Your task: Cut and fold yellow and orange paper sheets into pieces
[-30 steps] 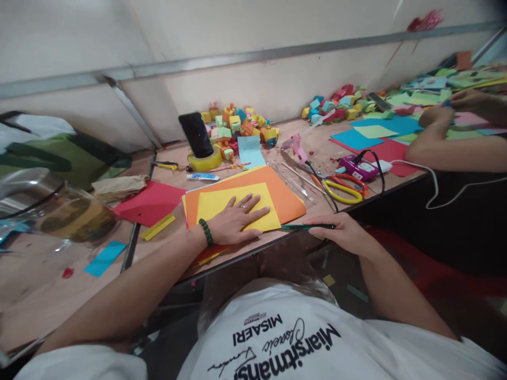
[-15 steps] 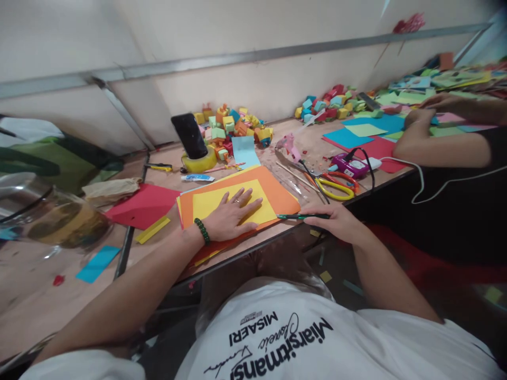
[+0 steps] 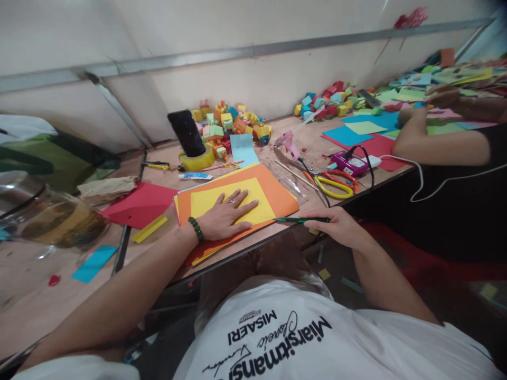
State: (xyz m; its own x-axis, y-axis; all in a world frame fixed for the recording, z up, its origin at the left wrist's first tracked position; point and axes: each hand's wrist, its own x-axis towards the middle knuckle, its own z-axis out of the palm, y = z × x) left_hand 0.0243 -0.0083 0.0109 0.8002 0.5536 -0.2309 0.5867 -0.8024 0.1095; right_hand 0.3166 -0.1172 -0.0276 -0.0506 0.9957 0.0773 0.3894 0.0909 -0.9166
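My left hand (image 3: 225, 214) lies flat with fingers spread on a yellow paper sheet (image 3: 206, 196), holding it down. Beneath that sheet is a larger orange sheet (image 3: 271, 182), on top of a small stack of coloured paper near the table's front edge. In my right hand (image 3: 336, 224) is a slim dark pen (image 3: 303, 219) with green on it, held level. Its tip is at the lower right corner of the yellow sheet; whether it touches the paper I cannot tell.
Behind the stack stand a phone (image 3: 186, 133) on a yellow tape roll (image 3: 198, 160) and piled paper cubes (image 3: 225, 126). To the right lie scissors (image 3: 336, 186), a pink glue gun (image 3: 289, 143) and a purple power adapter (image 3: 350, 163). A glass jar (image 3: 63, 219) stands left. A co-worker's arm (image 3: 447, 142) reaches in.
The view has shifted very slightly. My left hand stays flat on the yellow sheet, and my right hand keeps the pen at its corner. The co-worker's hands have moved a little.
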